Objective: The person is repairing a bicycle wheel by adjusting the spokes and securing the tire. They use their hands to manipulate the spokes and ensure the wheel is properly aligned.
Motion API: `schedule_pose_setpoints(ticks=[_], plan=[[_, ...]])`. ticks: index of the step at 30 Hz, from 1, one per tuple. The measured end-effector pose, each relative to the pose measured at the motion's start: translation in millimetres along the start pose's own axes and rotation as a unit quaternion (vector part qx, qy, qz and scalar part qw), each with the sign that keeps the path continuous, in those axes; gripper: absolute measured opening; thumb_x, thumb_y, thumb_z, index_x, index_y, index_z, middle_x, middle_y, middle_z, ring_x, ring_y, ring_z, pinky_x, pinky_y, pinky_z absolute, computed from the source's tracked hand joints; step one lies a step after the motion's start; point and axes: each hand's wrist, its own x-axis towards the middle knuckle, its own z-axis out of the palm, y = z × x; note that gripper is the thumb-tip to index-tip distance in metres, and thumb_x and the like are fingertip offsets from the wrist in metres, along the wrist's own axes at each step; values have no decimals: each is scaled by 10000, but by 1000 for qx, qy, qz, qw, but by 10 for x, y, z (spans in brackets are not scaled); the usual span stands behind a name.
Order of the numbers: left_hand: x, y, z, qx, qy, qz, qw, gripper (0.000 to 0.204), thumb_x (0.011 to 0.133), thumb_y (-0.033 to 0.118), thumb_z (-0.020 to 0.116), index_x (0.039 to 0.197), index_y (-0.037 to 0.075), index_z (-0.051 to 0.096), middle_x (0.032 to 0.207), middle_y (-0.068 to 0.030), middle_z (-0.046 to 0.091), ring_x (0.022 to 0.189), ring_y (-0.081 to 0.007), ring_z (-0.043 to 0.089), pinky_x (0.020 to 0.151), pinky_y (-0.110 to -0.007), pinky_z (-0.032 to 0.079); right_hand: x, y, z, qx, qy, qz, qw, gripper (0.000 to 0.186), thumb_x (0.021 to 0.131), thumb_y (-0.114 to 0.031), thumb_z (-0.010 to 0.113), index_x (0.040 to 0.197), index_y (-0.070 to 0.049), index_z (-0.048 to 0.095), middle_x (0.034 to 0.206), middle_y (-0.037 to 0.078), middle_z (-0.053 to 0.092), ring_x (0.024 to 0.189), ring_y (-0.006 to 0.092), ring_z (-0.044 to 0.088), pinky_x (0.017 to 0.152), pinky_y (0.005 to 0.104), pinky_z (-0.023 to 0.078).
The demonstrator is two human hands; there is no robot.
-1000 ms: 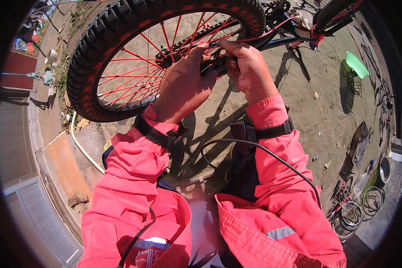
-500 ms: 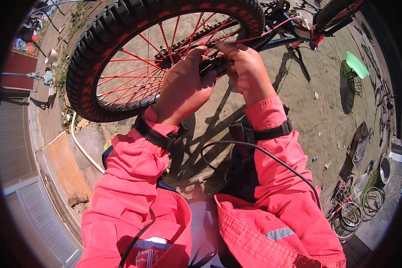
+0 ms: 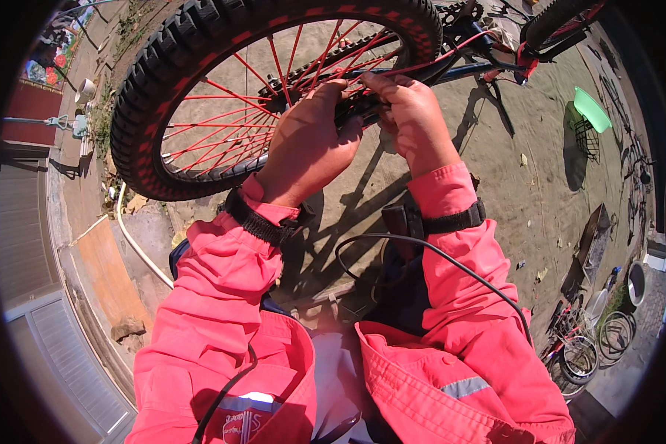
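A bicycle wheel (image 3: pixel 137 96) with a knobbly black tyre and red spokes is raised before me, with chain (image 3: pixel 325 53), dark frame (image 3: pixel 451 70) and red cable (image 3: pixel 466 41). My left hand (image 3: pixel 307 140) is closed round a dark frame part beside the hub. My right hand (image 3: pixel 411 118) is pinched at the same place, next to the red cable; my fingers hide exactly what it holds. Both wrists have black straps over pink sleeves.
The bicycle's other wheel (image 3: pixel 547 29) is at top right. A green basin (image 3: pixel 592 109) stands by a black crate (image 3: pixel 586 144). Loose wheels and rims (image 3: pixel 579 355) lie at lower right. A pale hose (image 3: pixel 129 237) and orange board (image 3: pixel 111 277) are at left.
The fingers of both hands have shifted slightly at the part by the hub, with my left fingertips a little lower. The bicycle is almost unmoved.
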Motion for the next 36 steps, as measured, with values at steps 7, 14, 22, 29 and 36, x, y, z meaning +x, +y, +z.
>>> schedule_pose_setpoints(ticks=[7,14,22,29,36], plan=[[23,23,14,-16,13,10,1000,429,899,187,700,1283,10,626,979,-212,738,923,-396,716,820,-473,576,24,22,-44,-5,-14,-9,1000,177,923,-130,786,965,36,741,848,56,728,698,118,611,646,284,476],[-13,9,69,-58,-2,-37,998,418,910,101,685,1308,-1,610,1072,-200,738,937,-337,723,831,-421,580,21,9,-48,-4,-13,-8,1000,162,934,-113,769,960,44,738,872,72,735,734,137,639,684,288,501],[30,-95,128,-198,-25,-74,977,451,939,-23,645,1382,-14,563,1215,-158,709,878,-173,730,747,-299,591,-50,14,-64,9,-28,-12,999,206,937,-140,775,1034,36,728,876,54,732,714,118,630,666,274,494],[44,-58,59,-160,-32,-63,985,442,936,-17,636,1374,-15,575,1217,-148,707,854,-149,718,718,-292,584,-39,77,-251,12,-25,-21,999,221,937,-213,789,1009,-17,717,785,-39,641,626,44,503,557,237,371],[79,-19,50,-205,-26,-79,975,406,899,45,624,1298,-27,625,1157,-188,732,963,-275,720,859,-349,560,-229,270,-294,-87,-61,-32,994,212,983,-169,731,1058,29,729,920,-1,702,795,44,560,700,223,440]])
